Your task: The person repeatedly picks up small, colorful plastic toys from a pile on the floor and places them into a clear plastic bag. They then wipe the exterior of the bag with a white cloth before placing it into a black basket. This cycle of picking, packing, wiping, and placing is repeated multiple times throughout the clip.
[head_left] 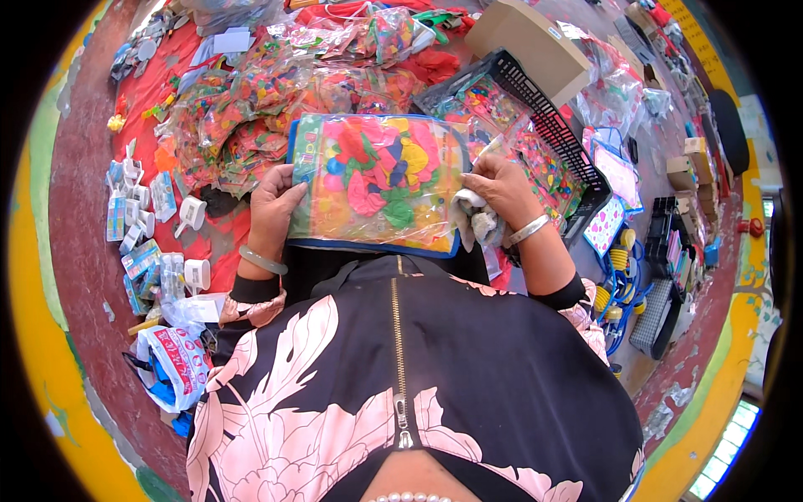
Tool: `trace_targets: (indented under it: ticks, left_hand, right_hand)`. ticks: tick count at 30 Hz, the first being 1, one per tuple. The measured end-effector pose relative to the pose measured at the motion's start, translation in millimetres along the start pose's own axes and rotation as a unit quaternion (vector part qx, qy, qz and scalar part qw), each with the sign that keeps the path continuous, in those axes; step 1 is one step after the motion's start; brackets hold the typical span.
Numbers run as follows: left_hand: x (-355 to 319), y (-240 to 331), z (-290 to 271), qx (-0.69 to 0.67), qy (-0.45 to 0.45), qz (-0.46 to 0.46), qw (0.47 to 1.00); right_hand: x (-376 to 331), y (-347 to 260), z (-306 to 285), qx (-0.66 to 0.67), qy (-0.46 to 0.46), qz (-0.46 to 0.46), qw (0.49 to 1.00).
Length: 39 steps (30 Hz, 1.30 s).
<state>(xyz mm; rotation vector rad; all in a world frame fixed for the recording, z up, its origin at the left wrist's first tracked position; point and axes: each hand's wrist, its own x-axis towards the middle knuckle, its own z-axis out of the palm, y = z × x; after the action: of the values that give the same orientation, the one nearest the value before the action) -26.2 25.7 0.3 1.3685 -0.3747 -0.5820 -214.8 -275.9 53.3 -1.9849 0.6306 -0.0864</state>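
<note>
Pearls (410, 498) lie nearest; left hand (274, 201) pinches the packet (381, 180), thumb uppermost; right hand (507, 188), curled, clutches a rag (483, 224).

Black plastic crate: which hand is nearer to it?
Right. The right hand is left of the black plastic crate, at the right edge of the balloon packet; the left hand is farther left, at its opposite edge.

Floor (655, 173): is carrying a red sheet (226, 269) at the left and middle, and is showing grey at the right.
Packets (219, 125): are lying heaped on the sheet, overlapping.
Cups (192, 212): are lying loosely grouped at the left, white, with handles.
Carrier bag (177, 361): is sitting below the cups.
Crate (554, 125): is resting right of the packets.
Basket (654, 320): is lying farther right, near blue tubing (641, 294).
</note>
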Motion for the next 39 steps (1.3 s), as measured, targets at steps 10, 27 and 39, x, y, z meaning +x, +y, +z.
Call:
trace_targets:
  ticks: [10,27,39]
  left_hand:
    - [-13,14,9,0.177,-0.004,0.212,0.961]
    - [-37,58,38,0.356,-0.072,0.401,0.841]
    - [-38,55,35,0.363,-0.048,0.403,0.839]
  right_hand:
    - [-13,-21,2,-0.170,0.057,-0.068,0.981]
    - [75,-38,-31,0.043,-0.223,-0.012,0.974]
    - [76,-15,-7,-0.087,-0.215,0.025,0.972]
